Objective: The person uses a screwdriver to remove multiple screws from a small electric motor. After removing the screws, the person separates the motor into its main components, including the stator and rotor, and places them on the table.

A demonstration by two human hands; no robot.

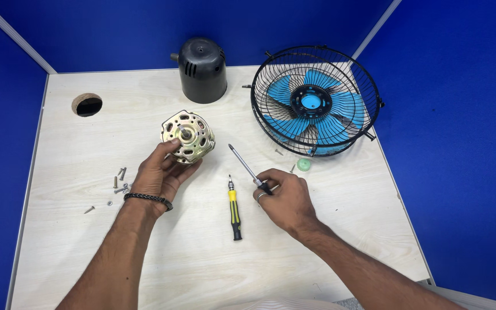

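The person's left hand (159, 172) holds a round, gold-coloured fan motor (188, 136). The fingers wrap around its lower side and the thumb rests on its front edge. The motor is lifted a little over the light wooden table (202, 270), and its short metal shaft points up toward the camera. A dark braided band sits on the left wrist.

The right hand (285, 198) is closed around the handle of a screwdriver (247, 166). Its long thin metal shaft sticks out up and to the left, with the tip in the air near the motor but not touching it.

A second screwdriver with a yellow and black handle (234, 208) lies flat on the table between the two hands.

A small bunch of loose screws (119, 181) lies on the table just left of the left hand.

Farther back stands a black motor cover (202, 69) shaped like a cup turned upside down. To its right lies a black wire fan cage (316, 100) with blue blades inside. A small green cap (303, 165) rests just below the cage. A round hole (87, 104) is cut in the table at the back left.
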